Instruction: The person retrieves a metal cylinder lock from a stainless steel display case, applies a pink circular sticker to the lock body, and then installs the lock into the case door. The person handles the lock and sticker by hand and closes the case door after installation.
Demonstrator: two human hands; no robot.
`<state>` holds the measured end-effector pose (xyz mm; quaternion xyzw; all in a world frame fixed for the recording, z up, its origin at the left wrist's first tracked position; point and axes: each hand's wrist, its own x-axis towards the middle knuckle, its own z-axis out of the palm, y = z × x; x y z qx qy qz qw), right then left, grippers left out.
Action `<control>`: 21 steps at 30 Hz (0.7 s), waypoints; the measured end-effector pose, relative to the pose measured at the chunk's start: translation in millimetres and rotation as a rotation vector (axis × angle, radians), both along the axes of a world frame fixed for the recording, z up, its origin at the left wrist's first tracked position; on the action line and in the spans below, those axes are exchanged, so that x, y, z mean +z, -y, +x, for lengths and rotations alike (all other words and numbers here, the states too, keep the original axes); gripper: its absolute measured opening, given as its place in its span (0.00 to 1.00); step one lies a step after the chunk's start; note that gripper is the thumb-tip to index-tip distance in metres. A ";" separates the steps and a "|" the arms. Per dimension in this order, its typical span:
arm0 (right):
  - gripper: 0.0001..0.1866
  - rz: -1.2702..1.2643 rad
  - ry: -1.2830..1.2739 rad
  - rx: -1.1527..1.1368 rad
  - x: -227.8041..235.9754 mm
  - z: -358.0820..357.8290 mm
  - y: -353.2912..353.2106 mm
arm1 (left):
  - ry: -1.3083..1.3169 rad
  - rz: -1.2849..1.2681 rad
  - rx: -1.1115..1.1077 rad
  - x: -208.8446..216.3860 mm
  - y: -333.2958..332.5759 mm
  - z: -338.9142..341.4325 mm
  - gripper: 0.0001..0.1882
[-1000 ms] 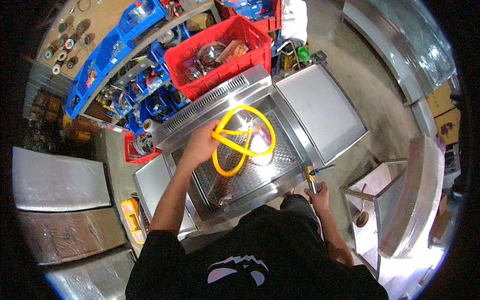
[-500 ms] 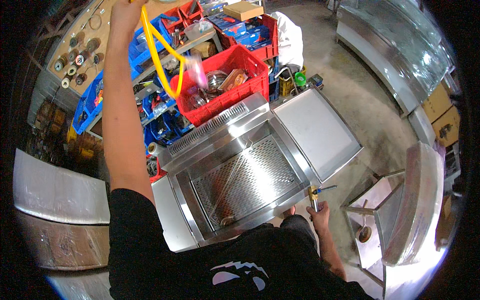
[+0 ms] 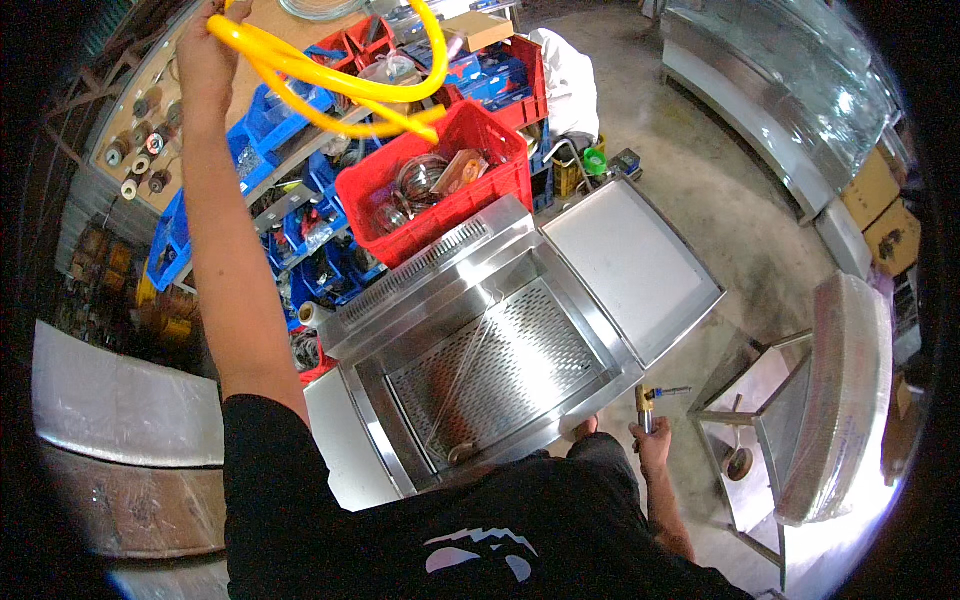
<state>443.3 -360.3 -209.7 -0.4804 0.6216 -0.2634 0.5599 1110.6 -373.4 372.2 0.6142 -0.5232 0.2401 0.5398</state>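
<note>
My left hand (image 3: pixel 210 55), raised at the upper left, is closed round a looped yellow hose (image 3: pixel 330 75). One end of the hose hangs free over a red crate (image 3: pixel 510 160). Low on the right, my right hand (image 3: pixel 652 445) grips a metal pipe piece with a brass valve (image 3: pixel 644 402) on top and a small lever pointing right. In front of me stands a stainless steel unit (image 3: pixel 440 265) with a perforated tray (image 3: pixel 520 350) and a thin rod across it. Flat side shelves extend from both its ends, the right one (image 3: pixel 630 270) being larger.
Behind the unit a rack holds blue bins (image 3: pixel 170 240) and red crates of parts. Film-wrapped steel counters (image 3: pixel 770 110) stand at the far right. A metal frame (image 3: pixel 735 470) and a wrapped panel (image 3: pixel 840 400) are at the near right. Wrapped boxes (image 3: pixel 130 490) lie left.
My left hand has moved left and slightly down, and the yellow hose has swung right and up into wider loops. My right hand with the valve has shifted slightly right and down.
</note>
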 end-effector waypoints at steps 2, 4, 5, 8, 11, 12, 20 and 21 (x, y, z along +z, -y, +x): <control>0.21 0.010 -0.028 0.025 1.0 7.9 9.2 | 0.031 0.130 0.102 3.2 -12.8 -14.1 0.20; 0.21 0.002 0.030 0.046 3.3 17.3 18.0 | 0.191 0.204 0.058 -11.1 -23.9 -28.8 0.20; 0.20 0.006 0.049 0.048 5.1 23.0 22.5 | 0.034 0.253 0.046 -17.3 -24.6 -34.7 0.18; 0.21 -0.020 0.024 0.107 13.3 38.6 31.3 | -0.165 0.345 0.005 -45.6 -17.4 -45.0 0.15; 0.21 -0.026 0.029 0.120 23.1 49.5 32.1 | -0.251 0.308 0.049 -55.5 -4.8 -41.9 0.16; 0.21 -0.032 0.038 0.131 25.8 50.9 30.8 | -0.240 0.261 0.057 -53.5 -0.5 -38.5 0.16; 0.22 -0.064 -0.005 0.105 -9.5 12.3 -2.4 | -0.040 0.021 0.243 -15.9 10.5 24.1 0.18; 0.22 -0.075 -0.020 0.094 -20.0 4.9 -7.3 | 0.095 -0.012 0.318 -19.1 12.1 37.9 0.18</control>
